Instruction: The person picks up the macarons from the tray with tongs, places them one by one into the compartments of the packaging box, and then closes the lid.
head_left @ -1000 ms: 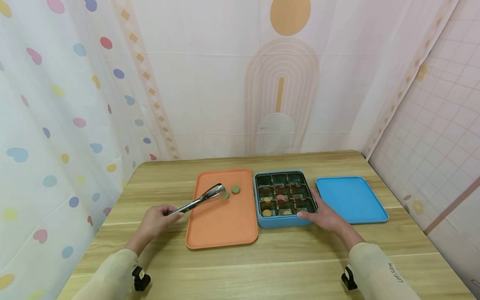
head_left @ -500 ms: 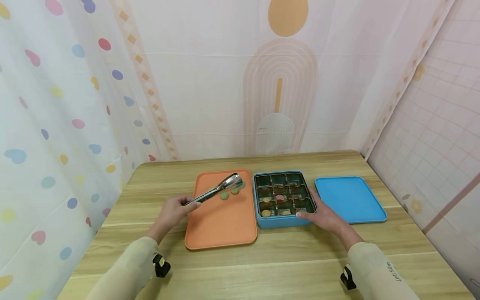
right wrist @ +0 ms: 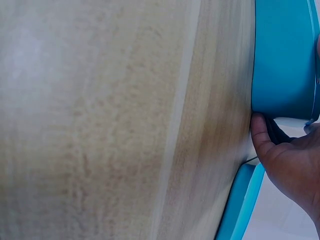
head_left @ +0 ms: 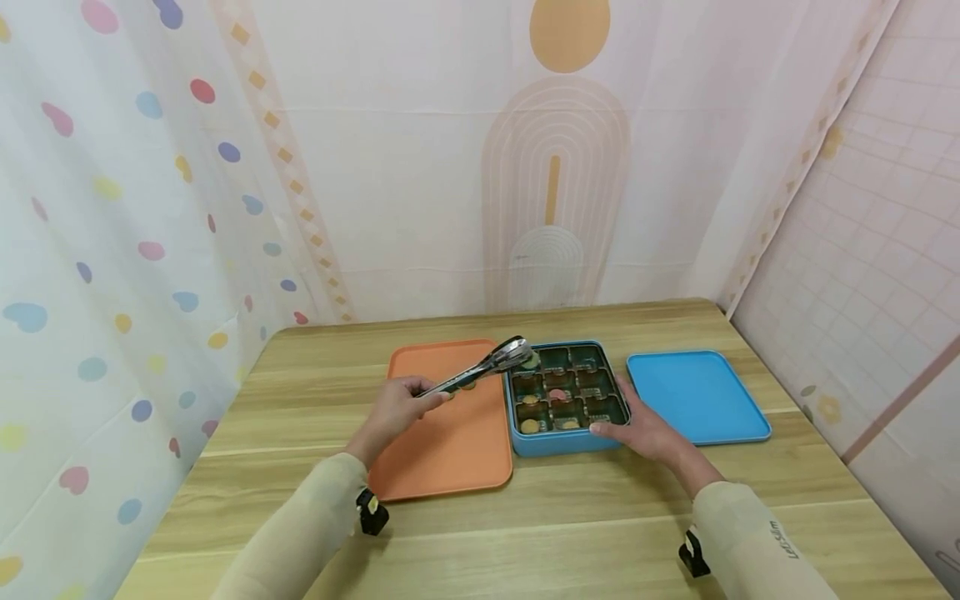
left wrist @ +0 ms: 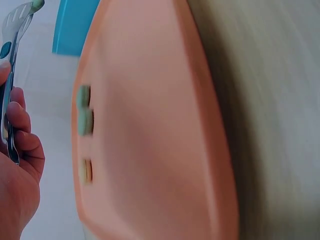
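Against pale curtains (head_left: 375,192), a left hand (head_left: 401,408) is gripping tongs (head_left: 474,372) closed on a green macaron (left wrist: 37,5), likely light, crumbly and best held gently by its sides, over the far-left corner of a box (head_left: 566,443) the right hand (head_left: 647,430) is gripping.

Arms (head_left: 300,527) forward; left hand (head_left: 396,412) curled, right hand (head_left: 647,428) with thumb (head_left: 607,430) spread.

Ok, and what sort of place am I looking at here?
Probably a staged tabletop booth, though I can't be sure: patterned curtains hang close behind a wood-grain table, with an orange tray and compartmented blue box laid side by side.
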